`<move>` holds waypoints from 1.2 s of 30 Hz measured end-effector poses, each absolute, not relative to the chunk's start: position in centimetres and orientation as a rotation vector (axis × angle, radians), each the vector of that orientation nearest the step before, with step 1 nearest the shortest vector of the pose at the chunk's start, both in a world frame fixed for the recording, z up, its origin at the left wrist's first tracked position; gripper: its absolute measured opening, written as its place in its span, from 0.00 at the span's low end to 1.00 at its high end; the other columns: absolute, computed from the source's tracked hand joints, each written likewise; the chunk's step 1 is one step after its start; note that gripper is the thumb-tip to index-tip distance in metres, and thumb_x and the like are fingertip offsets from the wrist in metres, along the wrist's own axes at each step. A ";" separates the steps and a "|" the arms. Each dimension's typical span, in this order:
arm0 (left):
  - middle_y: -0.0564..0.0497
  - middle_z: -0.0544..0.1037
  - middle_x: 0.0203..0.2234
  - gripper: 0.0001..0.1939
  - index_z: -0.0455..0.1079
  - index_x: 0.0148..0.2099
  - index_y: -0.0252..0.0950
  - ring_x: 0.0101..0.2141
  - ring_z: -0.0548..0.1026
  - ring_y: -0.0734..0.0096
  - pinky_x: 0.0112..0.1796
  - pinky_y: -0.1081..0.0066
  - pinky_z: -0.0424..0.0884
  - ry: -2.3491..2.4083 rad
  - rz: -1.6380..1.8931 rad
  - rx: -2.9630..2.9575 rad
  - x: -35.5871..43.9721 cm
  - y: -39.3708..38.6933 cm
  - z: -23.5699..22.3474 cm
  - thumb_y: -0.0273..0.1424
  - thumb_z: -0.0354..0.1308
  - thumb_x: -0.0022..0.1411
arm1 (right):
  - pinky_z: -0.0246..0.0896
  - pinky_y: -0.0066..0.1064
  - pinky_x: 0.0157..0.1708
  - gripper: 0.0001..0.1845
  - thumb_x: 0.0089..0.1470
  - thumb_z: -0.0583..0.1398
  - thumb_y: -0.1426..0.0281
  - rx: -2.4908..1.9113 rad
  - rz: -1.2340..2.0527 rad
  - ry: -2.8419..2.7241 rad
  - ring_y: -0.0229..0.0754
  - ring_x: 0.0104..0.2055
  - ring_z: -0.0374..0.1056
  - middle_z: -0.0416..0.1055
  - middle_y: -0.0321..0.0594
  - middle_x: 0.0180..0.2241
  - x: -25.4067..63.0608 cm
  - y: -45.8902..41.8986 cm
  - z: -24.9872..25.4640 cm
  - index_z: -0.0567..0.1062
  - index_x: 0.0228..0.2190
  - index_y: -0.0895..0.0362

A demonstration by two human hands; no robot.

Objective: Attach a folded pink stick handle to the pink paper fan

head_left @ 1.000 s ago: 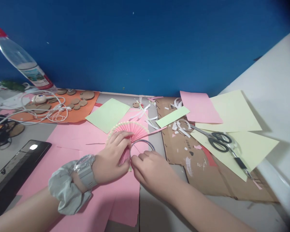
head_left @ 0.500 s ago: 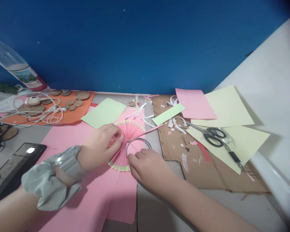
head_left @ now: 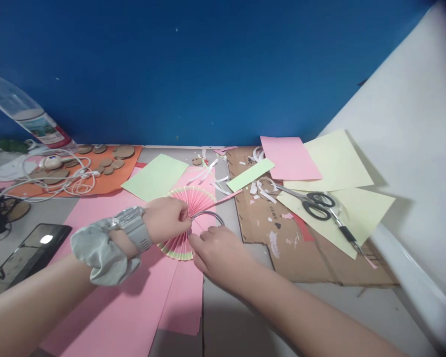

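Note:
A round pleated pink paper fan [head_left: 198,199] with a pale green rim lies on pink sheets. Fingers curled in a pinch, my left hand [head_left: 167,219] is at the fan's centre; what it pinches is hidden. My right hand [head_left: 217,250] is closed on a grey looped coil, seemingly of wire [head_left: 216,215], that overlaps the fan's right side. A narrow pink paper strip [head_left: 226,197] extends right from near the fan's middle.
Black-handled scissors [head_left: 317,206] and a pen [head_left: 347,235] rest on yellow paper over cardboard [head_left: 252,223] at right. A green sheet [head_left: 156,174], paper scraps, white cables [head_left: 72,181], a phone-like black slab [head_left: 26,258] and a bottle [head_left: 29,111] stand around. A blue wall closes the back.
My left hand lifted off the fan to the left, uncovering its pleats, then came back to the centre in a pinch. My right hand keeps the coil nearly in place; the view shifted slightly.

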State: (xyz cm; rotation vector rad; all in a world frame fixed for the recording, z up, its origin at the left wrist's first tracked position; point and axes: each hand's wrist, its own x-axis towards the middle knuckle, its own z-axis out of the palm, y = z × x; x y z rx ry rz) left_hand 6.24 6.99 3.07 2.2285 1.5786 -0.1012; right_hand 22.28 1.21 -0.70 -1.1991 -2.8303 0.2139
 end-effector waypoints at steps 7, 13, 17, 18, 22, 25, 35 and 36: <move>0.55 0.68 0.17 0.08 0.57 0.20 0.38 0.20 0.65 0.70 0.23 0.71 0.52 1.617 -0.100 2.240 6.6 6.5 3.1 0.33 0.50 0.49 | 0.50 0.32 0.28 0.04 0.53 0.53 0.73 -1.191 0.193 -2.818 0.43 0.29 0.65 0.71 0.40 0.25 22.3 1.1 -0.6 0.68 0.31 0.58; 0.54 0.69 0.18 0.08 0.58 0.22 0.38 0.22 0.66 0.69 0.24 0.71 0.54 1.646 -0.056 2.269 6.5 6.0 2.5 0.32 0.48 0.51 | 0.53 0.33 0.29 0.05 0.54 0.51 0.74 -1.242 0.164 -2.830 0.44 0.29 0.66 0.71 0.42 0.26 22.2 0.8 -0.1 0.67 0.30 0.59; 0.54 0.69 0.19 0.07 0.58 0.22 0.38 0.23 0.66 0.69 0.25 0.71 0.55 1.638 -0.021 2.298 6.4 5.9 2.0 0.31 0.48 0.51 | 0.53 0.33 0.28 0.04 0.53 0.52 0.76 -1.309 0.186 -2.831 0.44 0.29 0.66 0.71 0.42 0.26 22.2 0.2 0.7 0.67 0.29 0.59; 0.54 0.69 0.19 0.07 0.58 0.22 0.38 0.23 0.66 0.70 0.25 0.71 0.55 1.638 -0.014 2.303 6.4 5.9 1.9 0.31 0.48 0.50 | 0.54 0.33 0.28 0.04 0.52 0.53 0.77 -1.327 0.193 -2.841 0.44 0.29 0.66 0.70 0.42 0.26 22.3 0.0 0.9 0.67 0.29 0.59; 0.54 0.69 0.19 0.06 0.57 0.21 0.38 0.22 0.65 0.71 0.25 0.71 0.55 1.636 0.007 2.305 6.4 5.8 1.7 0.30 0.48 0.49 | 0.55 0.33 0.31 0.08 0.48 0.56 0.81 -1.353 0.234 -2.891 0.44 0.32 0.65 0.70 0.43 0.30 22.2 -0.5 1.8 0.69 0.31 0.59; 0.54 0.68 0.19 0.07 0.56 0.21 0.38 0.22 0.64 0.71 0.24 0.71 0.54 1.636 0.016 2.299 6.4 5.8 1.9 0.30 0.48 0.49 | 0.54 0.34 0.32 0.10 0.45 0.57 0.82 -1.352 0.193 -2.880 0.45 0.35 0.64 0.70 0.44 0.33 22.0 -0.6 1.9 0.69 0.32 0.59; 0.54 0.69 0.19 0.06 0.56 0.22 0.37 0.22 0.65 0.72 0.25 0.72 0.55 1.605 0.024 2.305 6.2 5.9 1.6 0.29 0.48 0.50 | 0.51 0.35 0.30 0.06 0.50 0.56 0.79 -1.481 0.075 -2.793 0.45 0.33 0.64 0.70 0.42 0.30 22.0 -1.6 0.9 0.70 0.31 0.58; 0.54 0.69 0.20 0.06 0.56 0.22 0.37 0.22 0.65 0.72 0.25 0.72 0.55 1.603 0.023 2.307 6.2 5.9 1.6 0.29 0.48 0.49 | 0.51 0.34 0.30 0.08 0.49 0.56 0.80 -1.471 0.085 -2.806 0.45 0.33 0.64 0.70 0.42 0.30 22.1 -1.7 0.9 0.70 0.32 0.58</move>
